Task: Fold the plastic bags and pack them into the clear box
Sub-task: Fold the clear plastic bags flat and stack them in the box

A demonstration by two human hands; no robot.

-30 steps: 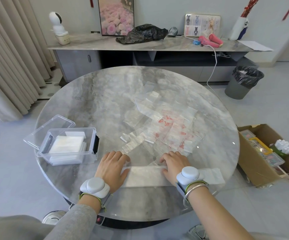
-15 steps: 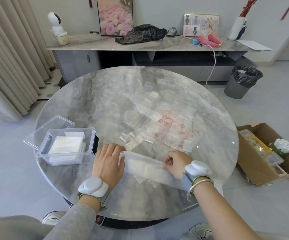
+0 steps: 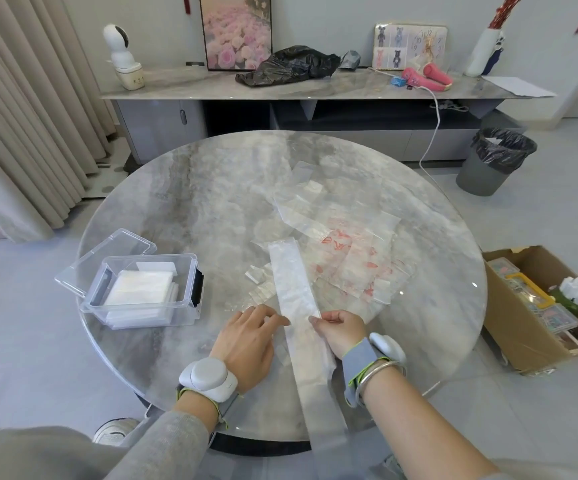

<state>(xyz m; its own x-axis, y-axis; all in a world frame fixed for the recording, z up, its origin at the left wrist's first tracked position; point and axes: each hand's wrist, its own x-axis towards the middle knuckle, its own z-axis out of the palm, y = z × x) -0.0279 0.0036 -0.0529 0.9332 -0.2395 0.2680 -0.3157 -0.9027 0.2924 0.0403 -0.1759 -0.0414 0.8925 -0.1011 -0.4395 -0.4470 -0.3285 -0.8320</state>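
Quick update from the remote seat: a second ago the folded bag (image 3: 292,282) was lying crosswise along the 6 o'clock edge of the table (image 3: 176,188) with both hands flat on it. Now it's been swung round lengthwise. It runs from about the table's middle straight back to 6 o'clock, and its near end hangs off the edge. The right hand (image 3: 341,332) has the strip's right edge pinched between thumb and fingertips. The left hand (image 3: 246,341) is loose and flat, fingertips just touching the left edge, not gripping anything.

My read is the long fold is done, and turning it sets up the short folds, end over end, until it's small enough to pack.

Containers: the clear box (image 3: 142,313) sits at 8 o'clock on the table with a stack of bags (image 3: 138,287) already in it, maybe half full. Its lid (image 3: 107,258) is off, lying right behind it toward 10 o'clock. There's still a pile of loose bags (image 3: 350,258) spread from centre towards 3 o'clock, so plenty left. Off the table at 3 o'clock there's a cardboard box (image 3: 509,320) on the floor with mixed stuff I can't make out.
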